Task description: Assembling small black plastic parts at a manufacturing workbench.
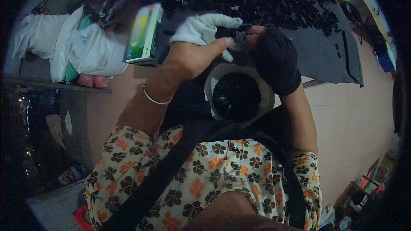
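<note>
Above a round bowl (262, 86) heaped with small black clips, both forearms are raised and bent inward so that the hands meet at chest height. On the left wrist a thin metal bangle (155, 98) is worn. The left hand (192, 55) is bare at the palm, with a white fabric covering (204, 28) bunched over the fingers; its thumb is stretched toward a small black clip (238, 34), which is pinched there. The right hand (274, 57) is wrapped in a dark knitted glove, and its bare fingertips are closed on the same clip from the other side. Behind the hands, a dark worktop (325, 47) is strewn with a mass of similar black pieces. To the left, a green and white box (143, 34) is seen beside white plastic bags (81, 45).
</note>
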